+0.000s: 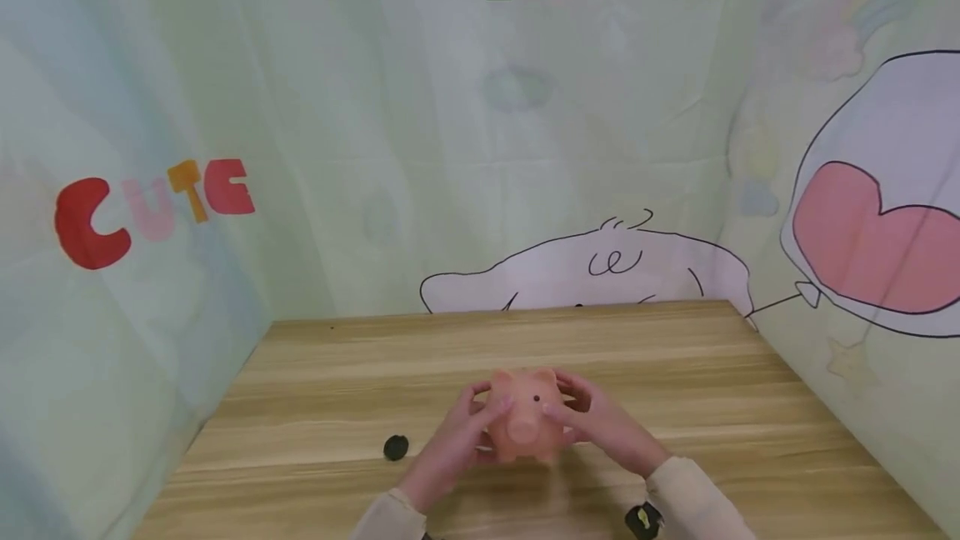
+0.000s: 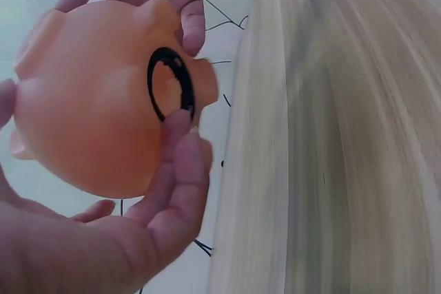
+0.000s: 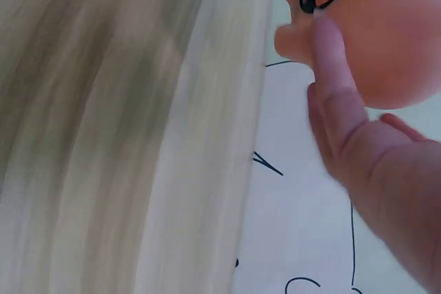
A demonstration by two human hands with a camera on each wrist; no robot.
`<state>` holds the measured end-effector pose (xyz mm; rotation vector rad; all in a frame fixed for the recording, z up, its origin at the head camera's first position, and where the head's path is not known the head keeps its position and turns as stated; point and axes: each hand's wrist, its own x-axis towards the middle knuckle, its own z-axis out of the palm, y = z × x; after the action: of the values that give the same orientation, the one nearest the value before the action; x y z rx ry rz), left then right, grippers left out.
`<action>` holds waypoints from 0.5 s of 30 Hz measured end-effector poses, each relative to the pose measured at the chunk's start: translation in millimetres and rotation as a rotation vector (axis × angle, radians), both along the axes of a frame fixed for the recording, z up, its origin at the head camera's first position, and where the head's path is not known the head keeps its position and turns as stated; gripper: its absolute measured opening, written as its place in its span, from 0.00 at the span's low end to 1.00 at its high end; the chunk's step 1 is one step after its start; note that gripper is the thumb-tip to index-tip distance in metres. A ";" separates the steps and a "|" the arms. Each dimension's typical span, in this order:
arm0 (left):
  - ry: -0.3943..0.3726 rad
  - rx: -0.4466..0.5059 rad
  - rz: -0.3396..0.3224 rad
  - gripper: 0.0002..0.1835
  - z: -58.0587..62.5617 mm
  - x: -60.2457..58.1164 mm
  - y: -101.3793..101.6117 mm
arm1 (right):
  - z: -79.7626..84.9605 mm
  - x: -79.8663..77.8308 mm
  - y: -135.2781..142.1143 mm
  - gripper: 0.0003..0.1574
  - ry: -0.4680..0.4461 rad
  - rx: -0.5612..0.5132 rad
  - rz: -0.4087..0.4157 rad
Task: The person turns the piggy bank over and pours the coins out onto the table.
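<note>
A pink piggy bank point(image 1: 523, 423) is held up off the table between both hands, its snout turned toward the head camera. My left hand point(image 1: 457, 436) grips one side, thumb on the face and fingers round the side and below. On the opposite side my right hand point(image 1: 603, 427) grips it the same way. The left wrist view shows the underside, where a black ring point(image 2: 156, 91) surrounds a round hole. Fingertips of both hands touch near that ring. Left of the left hand, a small round black cap point(image 1: 396, 447) lies on the table.
The wooden table point(image 1: 337, 373) has light and brown grain. A dark object with a yellowish mark point(image 1: 643, 521) sits by the right sleeve point(image 1: 693, 494); its kind is unclear. Printed cloth point(image 1: 360, 107) hangs behind the table and along both sides.
</note>
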<state>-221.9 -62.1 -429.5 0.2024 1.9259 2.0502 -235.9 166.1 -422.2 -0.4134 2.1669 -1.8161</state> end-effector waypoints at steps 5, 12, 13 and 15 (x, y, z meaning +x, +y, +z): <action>0.118 -0.014 0.029 0.43 0.1 -1.9 -1.2 | 5.9 0.8 2.2 0.45 -0.001 -0.014 -0.011; 0.181 -0.093 -0.007 0.47 0.4 -0.5 -11.3 | 1.7 4.1 -1.2 0.51 -0.019 -0.077 -0.002; 0.184 -0.092 -0.021 0.47 1.1 -1.3 -12.6 | 0.9 4.2 -1.2 0.52 -0.017 -0.081 -0.003; 0.192 -0.086 -0.048 0.48 2.5 -3.4 -14.4 | 0.0 4.4 -0.8 0.53 -0.009 -0.089 -0.010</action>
<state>-225.3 -76.6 -427.0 0.4357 2.0949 1.9748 -231.5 165.3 -422.2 -0.4146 2.0910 -1.9216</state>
